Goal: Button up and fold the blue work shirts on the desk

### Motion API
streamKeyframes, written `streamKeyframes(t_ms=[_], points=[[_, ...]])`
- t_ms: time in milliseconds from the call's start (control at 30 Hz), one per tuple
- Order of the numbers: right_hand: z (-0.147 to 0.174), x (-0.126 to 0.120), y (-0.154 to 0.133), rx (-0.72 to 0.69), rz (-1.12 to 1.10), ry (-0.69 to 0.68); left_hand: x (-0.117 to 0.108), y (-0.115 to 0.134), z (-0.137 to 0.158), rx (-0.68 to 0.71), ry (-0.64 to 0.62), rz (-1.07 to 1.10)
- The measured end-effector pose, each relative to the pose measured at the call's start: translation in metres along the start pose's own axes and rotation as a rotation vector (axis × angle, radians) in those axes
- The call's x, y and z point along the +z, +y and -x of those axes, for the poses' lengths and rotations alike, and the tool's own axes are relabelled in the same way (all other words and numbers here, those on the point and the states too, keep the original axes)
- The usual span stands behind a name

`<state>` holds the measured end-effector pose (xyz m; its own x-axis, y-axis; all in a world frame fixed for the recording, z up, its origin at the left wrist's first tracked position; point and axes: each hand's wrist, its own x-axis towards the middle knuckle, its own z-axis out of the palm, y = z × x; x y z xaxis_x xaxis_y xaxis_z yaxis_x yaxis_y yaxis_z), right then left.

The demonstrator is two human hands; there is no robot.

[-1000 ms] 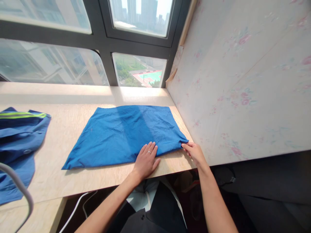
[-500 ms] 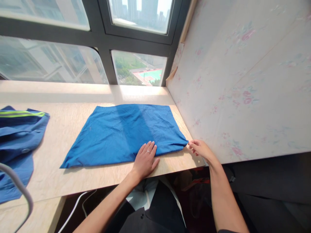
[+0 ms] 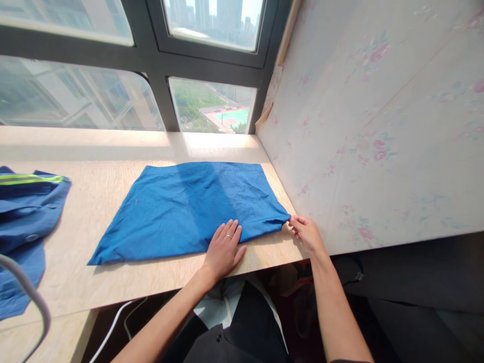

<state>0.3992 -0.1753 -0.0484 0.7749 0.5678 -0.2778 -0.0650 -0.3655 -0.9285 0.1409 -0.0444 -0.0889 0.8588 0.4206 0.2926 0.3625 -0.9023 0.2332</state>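
A blue cloth piece [image 3: 181, 206], folded or sewn along its far edge, lies spread on the pale wooden table [image 3: 75, 282]. Creases cross it, and its near right corner is drawn to a point. My left hand [image 3: 223, 249], with a ring on one finger, rests flat on the cloth's near edge, fingers stretched out. At that pointed right corner, my right hand [image 3: 305, 233] pinches the fabric between thumb and fingers.
On the left lies a darker blue garment [image 3: 30, 227] with yellow-green stripes. A grey hose or cable [image 3: 36, 297] curves in front of it. Windows [image 3: 212, 103] stand behind the table, and a flowered wall panel [image 3: 363, 126] borders its right side.
The view has shifted slightly, so things sit a little further left. My right hand stays at the cloth's corner, turned slightly, with its fingers closer on the fabric. My left hand stays flat.
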Motion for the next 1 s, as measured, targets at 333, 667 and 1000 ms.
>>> streamKeyframes(t_ms=[333, 667, 1000], points=[[0.006, 0.003, 0.0, 0.056, -0.15, -0.184, 0.001, 0.001, 0.0, 0.004, 0.026, -0.007], [-0.003, 0.001, 0.005, -0.005, -0.102, -0.111, 0.002, 0.0, 0.0, 0.0, 0.027, -0.018], [-0.001, 0.001, -0.001, -0.042, -0.038, -0.235, 0.002, 0.0, 0.0, -0.021, 0.02, -0.006]])
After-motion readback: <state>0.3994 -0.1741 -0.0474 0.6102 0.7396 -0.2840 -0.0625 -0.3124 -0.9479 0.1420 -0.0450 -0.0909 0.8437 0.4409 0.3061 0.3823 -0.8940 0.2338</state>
